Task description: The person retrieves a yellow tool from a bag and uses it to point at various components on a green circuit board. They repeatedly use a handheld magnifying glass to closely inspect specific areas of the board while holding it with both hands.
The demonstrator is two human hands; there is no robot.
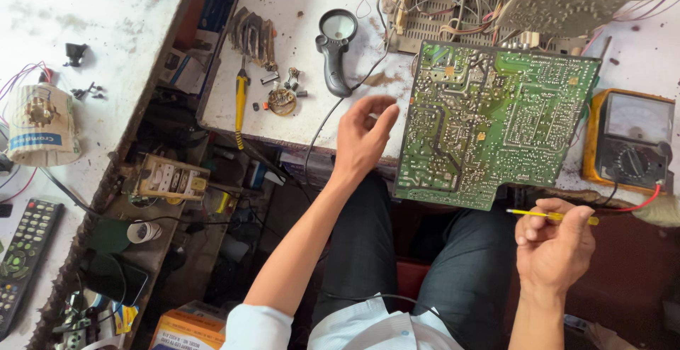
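Green circuit board [489, 127] lay solder side up on the white workbench [297, 52], its near edge overhanging toward the person's lap. Right hand [554, 244] was closed around 1 yellow probe [549, 215], fingers clamped on its shaft, tip pointing left just below the board's lower right corner. Left hand [363, 137] hovered just left of the board with fingers loosely spread, holding nothing. Yellow multimeter [627, 141] sat just right of the board. Black magnifier [336, 45] and yellow screwdriver [241, 105] lay further left. Remote control [25, 258] rested at the far left.
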